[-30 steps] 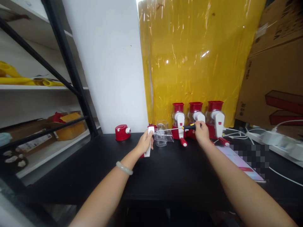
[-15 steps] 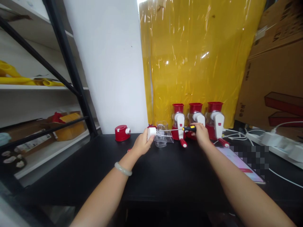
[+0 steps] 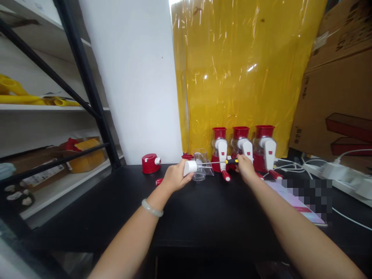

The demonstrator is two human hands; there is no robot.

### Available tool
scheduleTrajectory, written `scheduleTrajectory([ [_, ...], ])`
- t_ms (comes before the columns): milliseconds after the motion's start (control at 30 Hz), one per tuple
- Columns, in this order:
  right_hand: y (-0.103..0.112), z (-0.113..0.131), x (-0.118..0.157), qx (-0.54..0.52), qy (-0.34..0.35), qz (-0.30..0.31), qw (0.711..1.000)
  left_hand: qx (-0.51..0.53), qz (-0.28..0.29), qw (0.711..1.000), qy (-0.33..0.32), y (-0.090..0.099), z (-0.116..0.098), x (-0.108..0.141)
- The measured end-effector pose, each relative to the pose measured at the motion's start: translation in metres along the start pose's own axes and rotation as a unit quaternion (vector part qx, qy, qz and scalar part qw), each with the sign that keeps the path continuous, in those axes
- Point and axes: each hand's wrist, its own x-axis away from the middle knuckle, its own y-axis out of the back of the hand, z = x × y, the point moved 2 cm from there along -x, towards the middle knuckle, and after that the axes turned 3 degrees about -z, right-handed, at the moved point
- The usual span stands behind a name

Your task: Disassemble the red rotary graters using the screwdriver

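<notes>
Fingers of my left hand (image 3: 173, 178) are closed around a white plastic part (image 3: 190, 167), with a thin metal rod appearing to stick out of its right side. My right hand (image 3: 246, 169) grips a screwdriver (image 3: 231, 161) by its black and yellow handle. Its shaft points left toward the white part; I cannot tell whether the tip touches it. Behind the shaft stands a clear plastic grinder body (image 3: 199, 176). A red base (image 3: 151, 164) with a white knob sits to the left, and a small red handle (image 3: 159, 181) lies partly hidden by my left hand.
Three red and white hand-crank grinders (image 3: 221, 149) stand in a row at the back. On the right are a tablet-like screen (image 3: 290, 201), white cables and a power strip (image 3: 322, 176). A cardboard box (image 3: 337, 89) rises at the right; shelving (image 3: 95, 100) stands at the left.
My left hand has shifted slightly right and turned the white part. The screwdriver has dropped a little at its handle end, and the small red handle shows more.
</notes>
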Motion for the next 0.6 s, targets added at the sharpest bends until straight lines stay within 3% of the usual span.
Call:
scheduleTrajectory([
  [233,0.002,0.011,0.006,0.002,0.039,-0.036,0.999,0.181,0.005,0.982,0.062,-0.012,0.006,0.0],
  [400,0.005,0.013,0.009,-0.01,0.079,-0.056,0.995,0.247,0.021,0.965,0.084,-0.021,0.013,0.0],
  [600,0.006,0.017,0.01,-0.028,0.147,-0.06,0.987,0.354,0.012,0.924,0.146,-0.029,0.01,-0.002],
])
